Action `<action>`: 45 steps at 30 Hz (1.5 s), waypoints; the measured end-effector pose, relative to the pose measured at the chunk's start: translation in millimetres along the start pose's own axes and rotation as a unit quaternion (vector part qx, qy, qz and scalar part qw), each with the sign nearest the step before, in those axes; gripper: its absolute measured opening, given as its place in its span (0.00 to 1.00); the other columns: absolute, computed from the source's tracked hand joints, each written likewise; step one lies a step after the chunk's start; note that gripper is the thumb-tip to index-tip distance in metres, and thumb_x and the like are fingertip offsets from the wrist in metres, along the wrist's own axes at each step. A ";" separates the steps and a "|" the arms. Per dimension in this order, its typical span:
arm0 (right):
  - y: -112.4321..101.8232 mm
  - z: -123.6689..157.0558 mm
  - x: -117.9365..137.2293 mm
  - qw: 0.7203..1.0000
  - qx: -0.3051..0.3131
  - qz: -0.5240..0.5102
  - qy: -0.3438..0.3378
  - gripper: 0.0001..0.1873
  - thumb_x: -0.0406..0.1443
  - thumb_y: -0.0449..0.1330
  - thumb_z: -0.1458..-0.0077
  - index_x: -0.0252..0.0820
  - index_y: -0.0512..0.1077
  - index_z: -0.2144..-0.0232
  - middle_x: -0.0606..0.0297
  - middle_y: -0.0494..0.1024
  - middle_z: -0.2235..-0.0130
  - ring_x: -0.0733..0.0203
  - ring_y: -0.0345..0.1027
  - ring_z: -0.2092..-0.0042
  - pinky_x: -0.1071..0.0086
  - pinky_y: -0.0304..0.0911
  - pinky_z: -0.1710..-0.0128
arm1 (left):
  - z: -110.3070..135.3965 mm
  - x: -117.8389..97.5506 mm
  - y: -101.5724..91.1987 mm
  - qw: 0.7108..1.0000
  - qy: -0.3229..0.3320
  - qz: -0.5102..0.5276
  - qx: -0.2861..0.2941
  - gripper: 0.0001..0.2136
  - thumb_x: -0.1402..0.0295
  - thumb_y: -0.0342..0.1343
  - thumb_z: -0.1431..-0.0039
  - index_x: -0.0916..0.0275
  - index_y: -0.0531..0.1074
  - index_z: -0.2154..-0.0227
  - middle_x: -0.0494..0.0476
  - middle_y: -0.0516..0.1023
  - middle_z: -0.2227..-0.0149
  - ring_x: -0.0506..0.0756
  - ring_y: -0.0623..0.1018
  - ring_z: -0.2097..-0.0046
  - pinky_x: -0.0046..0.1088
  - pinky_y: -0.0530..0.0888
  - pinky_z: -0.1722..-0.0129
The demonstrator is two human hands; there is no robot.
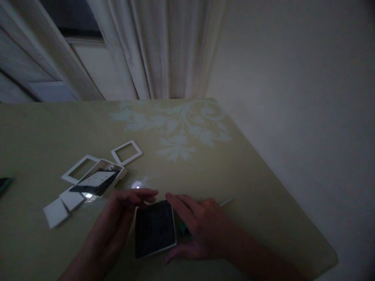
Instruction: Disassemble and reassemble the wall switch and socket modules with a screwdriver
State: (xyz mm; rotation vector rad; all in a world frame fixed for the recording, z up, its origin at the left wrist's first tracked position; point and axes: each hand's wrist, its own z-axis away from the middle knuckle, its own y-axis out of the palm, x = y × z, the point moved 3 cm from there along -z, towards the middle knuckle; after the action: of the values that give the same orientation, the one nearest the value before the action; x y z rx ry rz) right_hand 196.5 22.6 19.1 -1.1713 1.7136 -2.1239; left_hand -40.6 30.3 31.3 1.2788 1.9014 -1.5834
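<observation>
A square dark panel with a thin white rim lies between my hands on the table, looking like the back of a wall switch. My left hand is at its upper left corner, fingers bent over the far edge and thumb hidden. Along the right side, my right hand spans the panel, fingertips at the far corner and thumb by the near one. Under the right palm shows a green handle; a thin metal shaft sticks out past the knuckles, apparently of one screwdriver.
To the left lie two white square frames, a white housing with a dark-edged plate leaning on it, and white square covers. A dark green object sits at the far left. The table's right edge runs beside a wall.
</observation>
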 end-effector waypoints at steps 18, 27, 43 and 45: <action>-4.4 -4.1 -8.7 0.999 -0.023 0.017 0.018 0.52 0.69 0.58 0.39 0.45 0.58 0.27 0.49 0.80 0.41 0.39 0.83 0.51 0.55 0.76 0.59 | 2.4 16.8 19.9 0.941 -0.087 0.325 0.009 0.09 0.65 0.48 0.18 0.50 0.71 0.44 0.56 0.80 0.34 0.61 0.81 0.36 0.43 0.82 0.38; -5.0 -4.8 -11.1 1.000 -0.018 0.015 0.017 0.51 0.70 0.59 0.40 0.47 0.60 0.28 0.50 0.81 0.42 0.39 0.82 0.51 0.54 0.76 0.59 | -0.7 11.4 15.6 0.961 -0.057 0.269 -0.040 0.04 0.64 0.51 0.20 0.51 0.69 0.49 0.52 0.78 0.46 0.56 0.88 0.46 0.34 0.87 0.47; -8.1 -2.8 -11.2 1.000 0.000 0.015 0.022 0.52 0.67 0.63 0.41 0.44 0.61 0.28 0.49 0.81 0.41 0.37 0.83 0.51 0.49 0.78 0.57 | -6.5 16.4 3.0 0.929 -0.197 0.295 -0.107 0.13 0.67 0.71 0.39 0.56 0.71 0.59 0.48 0.87 0.66 0.58 0.91 0.58 0.27 0.87 0.59; -8.5 -3.2 -11.4 1.000 -0.003 0.013 0.023 0.52 0.68 0.62 0.41 0.44 0.61 0.27 0.49 0.81 0.41 0.37 0.83 0.50 0.50 0.78 0.57 | -5.3 13.9 3.9 0.941 -0.183 0.264 -0.105 0.13 0.69 0.72 0.42 0.56 0.72 0.60 0.48 0.89 0.68 0.56 0.91 0.63 0.26 0.86 0.61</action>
State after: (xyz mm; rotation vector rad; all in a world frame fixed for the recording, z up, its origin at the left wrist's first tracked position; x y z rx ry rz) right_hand 204.9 34.3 21.3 -1.1032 1.7465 -2.1484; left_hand -43.4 40.7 20.4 1.1727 1.3125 -1.1975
